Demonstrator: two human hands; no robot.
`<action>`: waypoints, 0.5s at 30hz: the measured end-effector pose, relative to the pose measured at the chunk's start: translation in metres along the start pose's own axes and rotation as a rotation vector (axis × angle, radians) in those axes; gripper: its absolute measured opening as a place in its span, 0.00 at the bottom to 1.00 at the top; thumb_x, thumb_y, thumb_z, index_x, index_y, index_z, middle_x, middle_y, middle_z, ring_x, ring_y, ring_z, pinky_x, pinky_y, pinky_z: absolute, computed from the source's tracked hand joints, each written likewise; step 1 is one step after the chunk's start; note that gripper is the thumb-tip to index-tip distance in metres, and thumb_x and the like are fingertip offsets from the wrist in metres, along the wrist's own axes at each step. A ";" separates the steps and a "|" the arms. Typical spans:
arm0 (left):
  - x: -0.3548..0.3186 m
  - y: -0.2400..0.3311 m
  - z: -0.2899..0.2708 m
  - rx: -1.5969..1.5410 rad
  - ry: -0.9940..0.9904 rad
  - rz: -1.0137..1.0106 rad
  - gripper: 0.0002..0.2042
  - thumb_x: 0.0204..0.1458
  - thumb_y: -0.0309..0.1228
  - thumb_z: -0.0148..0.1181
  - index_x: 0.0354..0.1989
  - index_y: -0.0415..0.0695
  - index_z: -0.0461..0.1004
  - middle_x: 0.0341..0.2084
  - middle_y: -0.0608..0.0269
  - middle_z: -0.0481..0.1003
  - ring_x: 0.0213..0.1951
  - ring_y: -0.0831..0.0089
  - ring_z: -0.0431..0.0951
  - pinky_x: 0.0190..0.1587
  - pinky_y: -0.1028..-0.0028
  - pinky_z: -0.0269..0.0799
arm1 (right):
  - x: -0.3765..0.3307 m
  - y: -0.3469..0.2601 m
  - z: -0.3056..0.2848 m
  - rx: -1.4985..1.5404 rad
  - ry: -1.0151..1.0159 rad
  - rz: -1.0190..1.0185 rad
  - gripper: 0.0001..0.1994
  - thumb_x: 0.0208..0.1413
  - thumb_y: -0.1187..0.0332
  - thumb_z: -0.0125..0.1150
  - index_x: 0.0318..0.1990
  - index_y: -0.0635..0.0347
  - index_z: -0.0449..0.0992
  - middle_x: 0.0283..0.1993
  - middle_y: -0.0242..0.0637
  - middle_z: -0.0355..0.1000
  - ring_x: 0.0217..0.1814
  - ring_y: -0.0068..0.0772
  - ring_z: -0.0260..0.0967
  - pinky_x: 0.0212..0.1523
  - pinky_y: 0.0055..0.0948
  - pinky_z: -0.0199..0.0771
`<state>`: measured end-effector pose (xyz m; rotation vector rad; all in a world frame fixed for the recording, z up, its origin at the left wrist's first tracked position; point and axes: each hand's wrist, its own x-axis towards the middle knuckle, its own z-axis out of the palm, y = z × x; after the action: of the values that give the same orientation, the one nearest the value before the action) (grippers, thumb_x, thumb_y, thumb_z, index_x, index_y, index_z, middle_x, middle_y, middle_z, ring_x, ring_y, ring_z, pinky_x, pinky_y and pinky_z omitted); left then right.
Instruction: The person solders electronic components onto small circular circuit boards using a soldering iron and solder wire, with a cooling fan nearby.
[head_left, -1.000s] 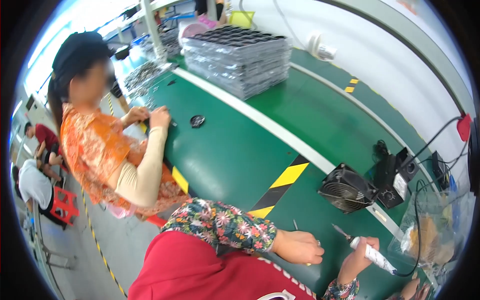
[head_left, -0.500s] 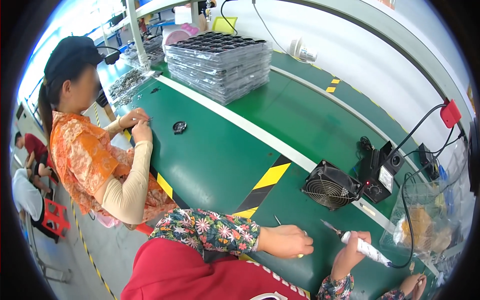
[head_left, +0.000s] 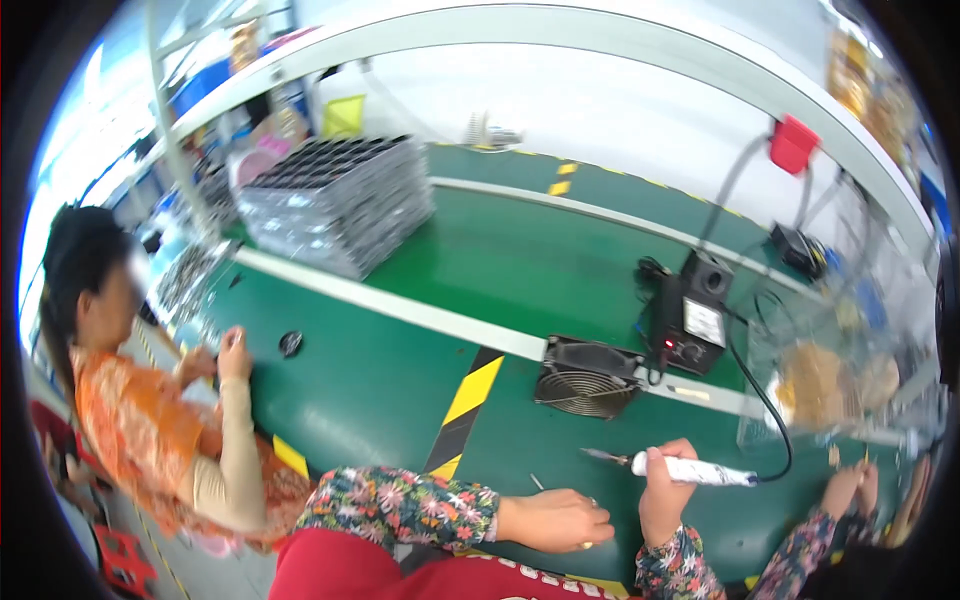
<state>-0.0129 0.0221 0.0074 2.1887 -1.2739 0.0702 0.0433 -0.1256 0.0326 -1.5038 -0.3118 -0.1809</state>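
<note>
A soldering iron (head_left: pixel 700 471) with a white-wrapped handle is held in my right hand (head_left: pixel 665 490), fingers closed round the grip. Its pointed metal tip is directed left, above the green bench, and its black cord runs back to the right. My left hand (head_left: pixel 560 520) rests low over the bench with the fingers curled together. A small yellowish bit shows under its fingertips, too small to name. Just beyond that hand lies a thin metal rod (head_left: pixel 537 482). Both my forearms wear floral sleeves.
Ahead stand a black fan (head_left: pixel 588 378) and a black soldering station (head_left: pixel 690 325). Stacked trays (head_left: pixel 335 205) are at back left. At left, a co-worker in orange (head_left: pixel 150 420) handles something small near a round black part (head_left: pixel 291 344). Another person's hands (head_left: pixel 850 487) are at right, by a clear box (head_left: pixel 765 410).
The whole view has swung, shifting the bench things leftward and the co-worker lower. The soldering iron now lies more level in my right hand. My left hand keeps its curled pose.
</note>
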 end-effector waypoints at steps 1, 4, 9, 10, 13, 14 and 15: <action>-0.001 0.001 -0.003 -0.006 0.006 -0.029 0.08 0.46 0.31 0.53 0.28 0.42 0.63 0.24 0.57 0.65 0.26 0.58 0.71 0.28 0.63 0.69 | 0.000 -0.004 0.001 -0.012 0.007 0.026 0.06 0.47 0.78 0.54 0.26 0.60 0.63 0.25 0.28 0.59 0.27 0.17 0.56 0.28 0.17 0.59; 0.001 -0.001 -0.012 -0.036 -0.009 -0.010 0.07 0.49 0.33 0.52 0.28 0.42 0.65 0.23 0.57 0.65 0.26 0.58 0.71 0.27 0.65 0.69 | 0.003 -0.004 -0.006 -0.013 -0.017 0.027 0.06 0.47 0.78 0.55 0.25 0.60 0.64 0.24 0.27 0.61 0.25 0.16 0.57 0.26 0.18 0.59; 0.001 -0.001 -0.017 0.003 0.011 -0.111 0.08 0.47 0.33 0.55 0.32 0.44 0.70 0.21 0.61 0.66 0.24 0.64 0.72 0.26 0.68 0.69 | 0.007 -0.002 -0.001 0.039 -0.002 0.060 0.05 0.47 0.77 0.56 0.25 0.60 0.65 0.23 0.27 0.63 0.25 0.16 0.59 0.26 0.17 0.60; 0.001 -0.001 -0.018 -0.013 0.000 -0.095 0.08 0.47 0.33 0.55 0.32 0.44 0.70 0.21 0.61 0.66 0.24 0.64 0.72 0.26 0.68 0.69 | 0.007 -0.002 -0.002 0.053 -0.048 0.057 0.05 0.47 0.77 0.56 0.25 0.60 0.66 0.23 0.27 0.63 0.25 0.15 0.59 0.26 0.17 0.60; 0.001 0.000 -0.021 0.007 0.001 -0.098 0.08 0.47 0.34 0.56 0.31 0.44 0.70 0.20 0.62 0.66 0.23 0.65 0.71 0.25 0.69 0.68 | 0.006 -0.007 -0.001 0.078 -0.038 0.087 0.06 0.47 0.77 0.57 0.25 0.60 0.66 0.23 0.27 0.64 0.25 0.15 0.59 0.25 0.17 0.60; 0.001 0.001 -0.021 0.009 -0.006 -0.105 0.08 0.47 0.34 0.56 0.31 0.44 0.70 0.20 0.62 0.66 0.23 0.65 0.71 0.25 0.69 0.68 | 0.005 -0.006 0.000 0.089 -0.042 0.085 0.06 0.46 0.77 0.57 0.25 0.60 0.66 0.23 0.27 0.64 0.25 0.14 0.59 0.25 0.17 0.60; 0.000 0.001 -0.021 0.014 -0.012 -0.111 0.08 0.47 0.34 0.56 0.31 0.44 0.70 0.20 0.62 0.66 0.23 0.65 0.71 0.25 0.69 0.68 | 0.005 -0.004 0.002 0.125 -0.008 0.050 0.06 0.46 0.76 0.59 0.24 0.61 0.66 0.20 0.26 0.65 0.22 0.11 0.59 0.21 0.15 0.57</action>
<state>-0.0089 0.0320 0.0250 2.2704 -1.1595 0.0228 0.0470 -0.1237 0.0377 -1.3875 -0.2867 -0.1141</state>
